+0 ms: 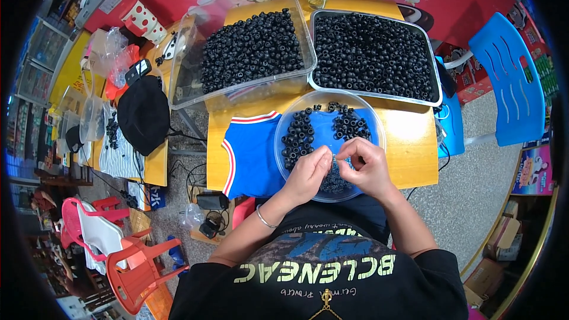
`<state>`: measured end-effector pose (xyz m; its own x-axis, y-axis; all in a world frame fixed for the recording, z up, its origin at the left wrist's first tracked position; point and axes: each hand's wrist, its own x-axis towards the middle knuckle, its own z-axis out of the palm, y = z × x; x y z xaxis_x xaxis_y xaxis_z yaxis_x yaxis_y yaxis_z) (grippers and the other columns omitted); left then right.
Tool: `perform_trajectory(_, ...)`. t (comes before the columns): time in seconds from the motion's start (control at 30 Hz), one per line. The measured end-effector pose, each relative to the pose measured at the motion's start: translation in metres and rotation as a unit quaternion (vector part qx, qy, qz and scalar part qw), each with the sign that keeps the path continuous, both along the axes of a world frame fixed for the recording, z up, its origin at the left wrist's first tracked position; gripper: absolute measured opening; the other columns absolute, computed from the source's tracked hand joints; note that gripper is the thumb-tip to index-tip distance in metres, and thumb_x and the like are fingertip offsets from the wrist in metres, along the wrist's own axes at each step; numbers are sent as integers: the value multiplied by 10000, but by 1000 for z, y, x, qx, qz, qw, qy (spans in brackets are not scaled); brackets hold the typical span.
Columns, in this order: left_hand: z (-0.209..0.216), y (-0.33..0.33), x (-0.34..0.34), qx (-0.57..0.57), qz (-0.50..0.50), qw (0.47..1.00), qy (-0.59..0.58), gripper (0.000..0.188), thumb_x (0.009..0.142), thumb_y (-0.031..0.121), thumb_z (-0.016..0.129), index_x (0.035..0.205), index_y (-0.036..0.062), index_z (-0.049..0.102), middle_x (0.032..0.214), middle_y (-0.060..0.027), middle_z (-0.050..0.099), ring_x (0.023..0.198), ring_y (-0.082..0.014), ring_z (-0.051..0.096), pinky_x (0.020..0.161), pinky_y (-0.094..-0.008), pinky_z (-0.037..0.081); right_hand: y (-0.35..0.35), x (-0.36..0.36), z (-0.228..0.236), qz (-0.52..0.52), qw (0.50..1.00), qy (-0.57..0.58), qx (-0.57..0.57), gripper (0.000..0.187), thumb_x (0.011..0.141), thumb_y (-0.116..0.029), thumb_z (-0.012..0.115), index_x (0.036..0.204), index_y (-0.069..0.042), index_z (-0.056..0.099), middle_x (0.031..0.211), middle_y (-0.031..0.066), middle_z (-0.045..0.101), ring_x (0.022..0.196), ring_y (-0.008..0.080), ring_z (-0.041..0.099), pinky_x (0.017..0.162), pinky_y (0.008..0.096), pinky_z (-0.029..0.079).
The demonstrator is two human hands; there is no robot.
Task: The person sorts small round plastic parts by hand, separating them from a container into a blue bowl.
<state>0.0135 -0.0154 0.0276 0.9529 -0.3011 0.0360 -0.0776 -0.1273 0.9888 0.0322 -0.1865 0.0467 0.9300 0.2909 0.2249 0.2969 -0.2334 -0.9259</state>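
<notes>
So, left hand point(309, 173): angled inward, fingers curled, thumb on top; can't tell if holding anything.
Right hand point(367, 169): opposite, thumb and forefinger looped, fingertips near left's; can't tell hold either.
Black beads point(299, 136): in round tub point(323, 124) under hands, plus clear bin point(191, 62) and tray point(379, 99) beyond.

Glossy plastic parts point(300, 135), wooden table point(410, 157)

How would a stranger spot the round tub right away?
At the far side of the yellow table, a clear bin and a tray hold black parts. The tub sits nearer, beneath the left hand and right hand. It alone is round; the other two containers are rectangular.
</notes>
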Motion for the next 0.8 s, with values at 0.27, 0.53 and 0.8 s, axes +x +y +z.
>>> perform_trajectory(0.27,0,12,7,125,-44,991,10,261,970,200,398,844,-3,503,697,-118,552,643,-296,560,610,-384,442,-11,4,0,-4,999,44,-10,91,738,-17,632,828,-34,626,797,19,597,548,59,461,497,205,374)
perform_trajectory(0.53,4,17,5,-89,-28,989,117,125,951,52,423,959,-3,535,1054,-111,573,945,-174,596,805,-300,492,-35,13,-5,6,911,318,261,93,862,-20,526,936,-44,577,871,2,594,706,52,507,639,200,425)
perform_trajectory(0.8,-6,16,8,-327,11,910,255,189,931,123,554,1033,-34,579,1056,-158,622,1014,-224,625,877,-258,521,-12,7,-5,-5,958,204,202,100,842,0,552,933,-27,584,880,11,621,671,43,554,570,178,435)
